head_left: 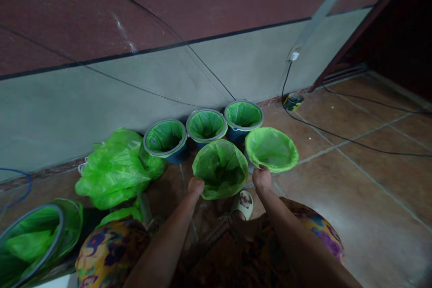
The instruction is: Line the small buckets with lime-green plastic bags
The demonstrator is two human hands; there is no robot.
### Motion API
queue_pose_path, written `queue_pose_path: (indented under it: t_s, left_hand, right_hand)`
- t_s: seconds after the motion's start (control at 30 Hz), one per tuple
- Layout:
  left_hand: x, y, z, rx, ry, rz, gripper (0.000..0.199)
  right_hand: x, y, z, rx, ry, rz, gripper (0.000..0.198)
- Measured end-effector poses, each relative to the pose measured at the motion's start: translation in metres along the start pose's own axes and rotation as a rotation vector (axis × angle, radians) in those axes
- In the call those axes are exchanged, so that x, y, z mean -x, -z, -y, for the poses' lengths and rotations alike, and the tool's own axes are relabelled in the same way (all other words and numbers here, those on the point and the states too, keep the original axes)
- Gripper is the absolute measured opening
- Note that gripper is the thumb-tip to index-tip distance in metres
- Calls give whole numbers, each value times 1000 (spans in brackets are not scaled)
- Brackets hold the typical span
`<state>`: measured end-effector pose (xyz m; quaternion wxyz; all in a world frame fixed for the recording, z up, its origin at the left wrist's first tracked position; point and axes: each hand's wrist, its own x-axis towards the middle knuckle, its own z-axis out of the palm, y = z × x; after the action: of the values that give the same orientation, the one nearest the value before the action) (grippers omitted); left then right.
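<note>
My left hand is closed on the left edge of a trash bin lined with a green bag, whose mouth tilts towards me. At the near left rim of a second green-lined trash bin is my right hand, its fingers curled over the edge. Green plastic is folded over both rims, and neither shows a grey ring. Behind them, three blue bins with grey rim rings and green liners stand in a row: a left one, a middle one and a right one.
A heap of green plastic bags lies on the tiles at left. Nearer me is a large green-lined bin with a grey ring. A small dark can stands by the wall, beside a black cable running from a white plug.
</note>
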<state>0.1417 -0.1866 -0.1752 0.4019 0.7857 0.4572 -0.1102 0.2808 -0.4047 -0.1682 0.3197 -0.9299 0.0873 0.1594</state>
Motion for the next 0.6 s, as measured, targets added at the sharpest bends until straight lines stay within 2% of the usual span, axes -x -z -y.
queue_pose_path:
  t_s: [0.17, 0.3, 0.37, 0.43, 0.53, 0.6]
  left_hand:
    - [-11, 55, 26, -97, -10, 1, 20]
    - [-4, 78, 30, -142, -28, -125, 59]
    - [17, 77, 30, -162, -94, -239, 58]
    - [49, 67, 33, -183, -262, -335, 38]
    - [100, 42, 44, -192, -566, -158, 24]
    - [122, 27, 53, -183, -663, -80, 26]
  right_hand:
    - [29, -10, 12, -20, 224, 96, 42]
    - [51, -16, 21, 129, 400, 142, 34]
    - [57, -14, 25, 193, 472, 103, 32]
    - [61, -10, 27, 211, 548, 107, 30]
    - [70, -5, 26, 174, 655, 293, 27]
    - [80, -2, 21, 172, 748, 456, 26]
